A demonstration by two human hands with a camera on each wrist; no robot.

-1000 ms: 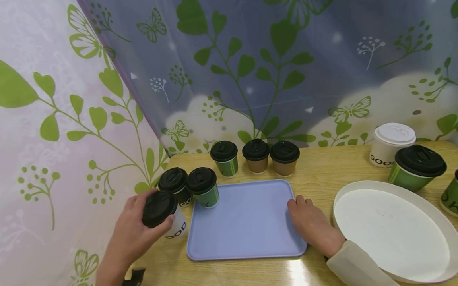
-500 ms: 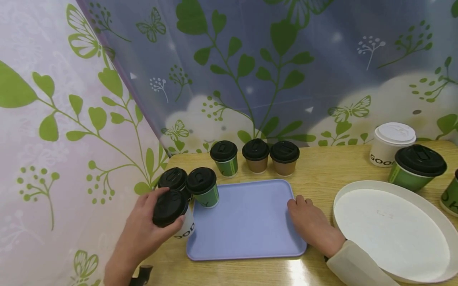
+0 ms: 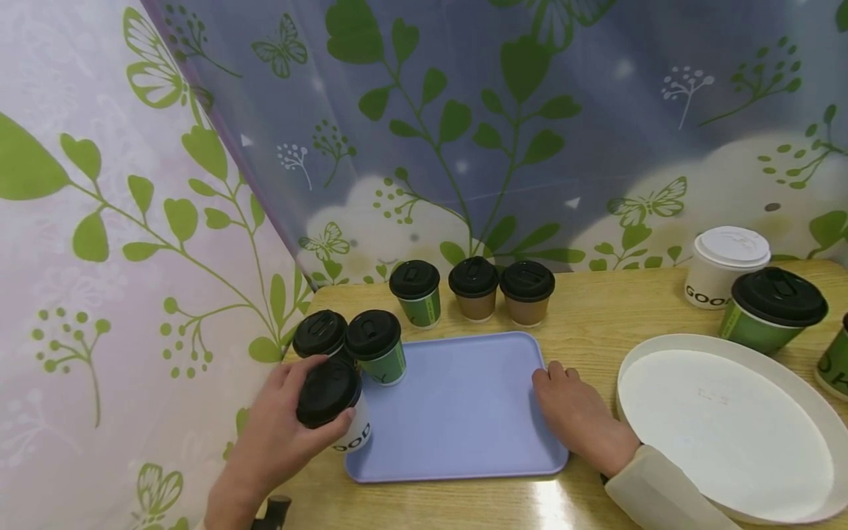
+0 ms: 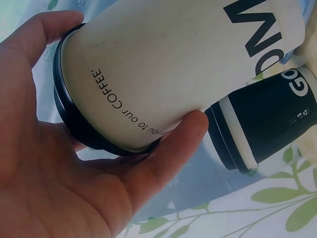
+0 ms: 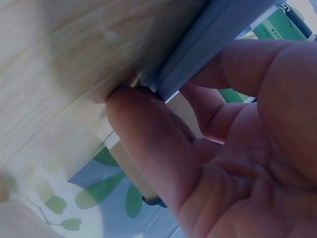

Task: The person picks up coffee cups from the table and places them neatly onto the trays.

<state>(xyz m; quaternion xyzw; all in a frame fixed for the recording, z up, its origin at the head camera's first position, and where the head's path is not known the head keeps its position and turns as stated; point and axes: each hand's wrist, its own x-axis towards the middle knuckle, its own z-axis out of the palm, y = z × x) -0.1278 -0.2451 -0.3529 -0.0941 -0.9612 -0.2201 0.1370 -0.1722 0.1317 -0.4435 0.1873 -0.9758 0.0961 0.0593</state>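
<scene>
Left hand grips a white paper cup from above, thumb and fingers wrapped round the black lid and upper wall; left wrist view confirms digits on opposite sides. Cup's long axis roughly upright, lid on top; slight lean possible. In the head view it overlaps the near-left corner area of the lavender tray; can't tell whether the base touches the tray or hangs over it. Most of the tray floor lies rightward of the cup, toward the other hand. Left hand is clearly the nearer one, its palm on the cup's left side.

Right hand sits at the tray's right rim, well apart from the cup, fingers curled and pinching the edge. Tray's long axis runs left to right, between both hands.

Green paper cup stands at the tray's far-left corner, just beyond the held one. Black paper cup is just left of that, mostly hidden behind the left hand's cup in the head view. Behind the tray, a row: another green cup, two brown cups. Round white tray right of the right hand.
</scene>
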